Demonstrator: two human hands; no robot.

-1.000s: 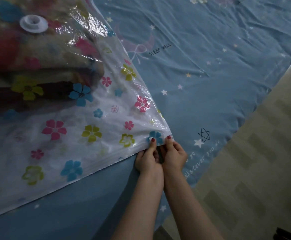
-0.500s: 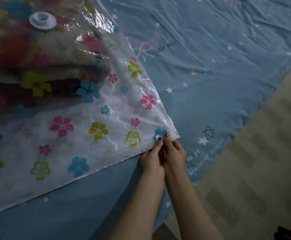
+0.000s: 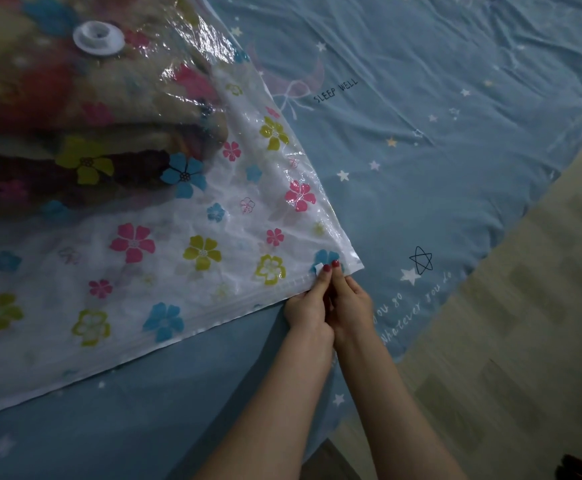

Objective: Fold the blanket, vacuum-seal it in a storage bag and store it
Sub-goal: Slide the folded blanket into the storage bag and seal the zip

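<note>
1. Right now both hands sit side by side, touching, at the near corner of the storage bag (image 3: 185, 258).
2. Left hand (image 3: 308, 306) and right hand (image 3: 350, 304) both pinch the bag's zip edge, by a small white clip (image 3: 318, 267).
3. Up and left of the hands, the folded blanket (image 3: 75, 133) lies inside the bag, under a round white valve (image 3: 98, 38).
4. Everything rests on a blue bed (image 3: 438, 133) with stars.
5. Right of the hands is the floor (image 3: 525, 323).
</note>
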